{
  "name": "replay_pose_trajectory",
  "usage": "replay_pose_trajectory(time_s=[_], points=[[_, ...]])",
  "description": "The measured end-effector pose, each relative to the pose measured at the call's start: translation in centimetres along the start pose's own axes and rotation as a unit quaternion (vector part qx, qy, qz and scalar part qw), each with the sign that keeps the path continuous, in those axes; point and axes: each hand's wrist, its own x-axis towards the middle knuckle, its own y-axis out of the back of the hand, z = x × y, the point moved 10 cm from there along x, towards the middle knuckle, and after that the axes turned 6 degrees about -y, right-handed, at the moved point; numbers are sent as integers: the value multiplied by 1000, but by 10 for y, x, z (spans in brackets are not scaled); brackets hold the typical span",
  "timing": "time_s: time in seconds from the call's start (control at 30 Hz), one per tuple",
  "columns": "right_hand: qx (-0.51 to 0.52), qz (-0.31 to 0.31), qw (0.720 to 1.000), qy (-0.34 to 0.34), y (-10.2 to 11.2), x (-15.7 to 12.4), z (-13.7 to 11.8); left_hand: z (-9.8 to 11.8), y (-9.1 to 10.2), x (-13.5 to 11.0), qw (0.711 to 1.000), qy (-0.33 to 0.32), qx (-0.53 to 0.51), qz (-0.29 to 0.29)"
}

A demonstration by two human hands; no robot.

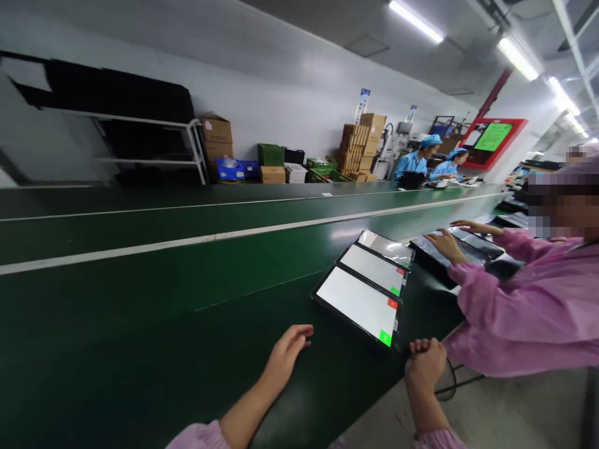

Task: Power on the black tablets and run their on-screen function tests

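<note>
Head view: left hand (pixel 290 349) lies open on the belt (pixel 140 312), right hand (pixel 423 363) curled shut beside the screen tray (pixel 369 282); a co-worker's pink sleeve (pixel 515 312) crowds close.

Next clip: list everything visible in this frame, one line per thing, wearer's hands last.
conveyor belt: one, dark green with white lines, across the frame
white panels: three, black-framed with green and red tabs, in a row on the belt
co-worker: one, pink smock, right side, hands on a dark panel
workers: two, blue, far end
cardboard boxes: stacked, brown, far wall
crates: several, green, far wall
rack: one, white, far left
left hand: open, on the belt
right hand: fingers curled, belt's near edge, beside the nearest panel
</note>
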Motion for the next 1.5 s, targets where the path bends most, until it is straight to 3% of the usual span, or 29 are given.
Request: replay_pose_trajectory(time_s=[0.07, 0.13, 0.17, 0.27, 0.33, 0.37, 0.43, 0.5, 0.6, 0.73, 0.83, 1.07, 1.27, 1.4, 1.5], points=[[-16, -73, 997, 12, 8, -61, -22, 4, 44, -55, 997, -28, 60, 34], [-44, -190, 980, 28, -2, -127, -39, 3, 94, -120, 983, -50, 164, 69], [-51, -253, 965, 42, -11, -161, -47, 6, 116, -155, 951, -73, 294, 68], [-58, -418, 901, 104, -44, -249, -65, 18, 189, -261, 770, -76, 616, 150], [-115, -523, 823, 187, -69, -293, -67, 27, 228, -316, 677, -16, 701, 224], [-156, -572, 769, 240, -81, -311, -63, 30, 241, -336, 653, 21, 715, 247], [-229, -646, 641, 344, -100, -340, -47, 36, 257, -358, 638, 73, 711, 287], [-263, -686, 537, 415, -115, -355, -34, 43, 263, -364, 643, 94, 692, 314], [-269, -715, 440, 472, -136, -375, -37, 46, 267, -361, 661, 108, 666, 329], [-246, -761, 340, 495, -155, -421, -71, 46, 269, -362, 682, 115, 640, 335], [-212, -777, 299, 512, -161, -457, -100, 48, 269, -364, 694, 113, 626, 338], [-108, -782, 249, 561, -169, -520, -139, 51, 271, -368, 710, 101, 595, 362], [31, -768, 206, 606, -175, -552, -140, 54, 271, -371, 701, 104, 592, 382], [93, -735, 226, 632, -189, -575, -141, 60, 270, -366, 687, 109, 600, 395], [97, -718, 250, 642, -203, -601, -159, 66, 269, -362, 678, 111, 600, 411]])
